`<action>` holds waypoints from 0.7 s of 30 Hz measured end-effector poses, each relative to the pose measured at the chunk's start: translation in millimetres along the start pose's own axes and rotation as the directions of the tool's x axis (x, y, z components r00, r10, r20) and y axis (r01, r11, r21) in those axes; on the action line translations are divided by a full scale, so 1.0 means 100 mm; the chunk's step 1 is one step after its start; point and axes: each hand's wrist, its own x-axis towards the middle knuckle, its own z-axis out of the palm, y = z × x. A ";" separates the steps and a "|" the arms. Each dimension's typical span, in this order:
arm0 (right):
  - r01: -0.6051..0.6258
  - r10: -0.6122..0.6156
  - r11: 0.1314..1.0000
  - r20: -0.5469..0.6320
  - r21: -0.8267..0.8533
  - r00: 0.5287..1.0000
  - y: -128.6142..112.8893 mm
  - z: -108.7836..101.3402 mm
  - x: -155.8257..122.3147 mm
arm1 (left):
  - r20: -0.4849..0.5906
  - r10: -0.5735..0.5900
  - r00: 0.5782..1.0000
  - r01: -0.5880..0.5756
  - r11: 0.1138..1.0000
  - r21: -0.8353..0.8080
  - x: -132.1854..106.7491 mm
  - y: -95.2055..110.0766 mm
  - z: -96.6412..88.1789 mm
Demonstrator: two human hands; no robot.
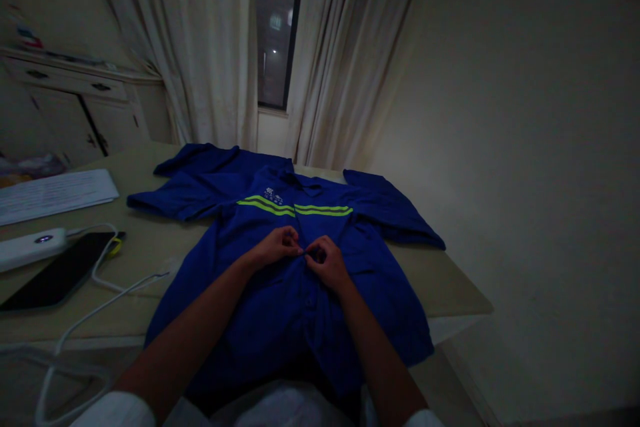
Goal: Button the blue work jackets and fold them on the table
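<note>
Dim light over a pale tabletop (457,290), its near edge overhung by the hem of a blue shirt (283,300). Closest of all, white cuffs (117,411) at the bottom corners, around bare forearms. Over the middle of the shirt, left hand (279,245) and right hand (329,263) nearly touching, both pinching the front opening between thumb and fingers, just below the yellow-green stripes (324,211). Lower on the same opening, a button (309,301).

To the left on the tabletop, a white cable (131,288) in loose loops, partly across a dark, flat device (60,273); just beside, a white device (33,248) with an oval mark. Beyond these, printed paper (60,195), too faint to read. At the far side, shirt sleeves spread wide, collar towards the window.

Past the tabletop, a plain wall (520,113) along the right, in shadow. Further left, a pale cabinet (75,100) with dark handles. At the back, long cream curtains (205,33) on either side of a narrow, dark window (275,20), with small lights in the glass.
</note>
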 end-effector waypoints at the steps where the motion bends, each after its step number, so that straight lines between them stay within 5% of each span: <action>1: 0.008 -0.008 1.000 0.003 -0.001 1.000 -0.01 0.00 0.00 | -0.008 -0.002 1.000 0.002 1.000 -0.011 0.01 -0.01 0.00; 9: 0.071 -0.073 0.995 -0.015 -0.074 0.997 -0.05 0.01 -0.01 | -0.016 0.062 0.998 -0.059 0.986 0.155 0.04 -0.01 0.06; 21: 0.082 -0.086 0.993 -0.041 -0.089 0.995 -0.07 0.02 -0.02 | -0.102 0.022 0.995 -0.017 0.998 0.054 0.06 -0.07 0.08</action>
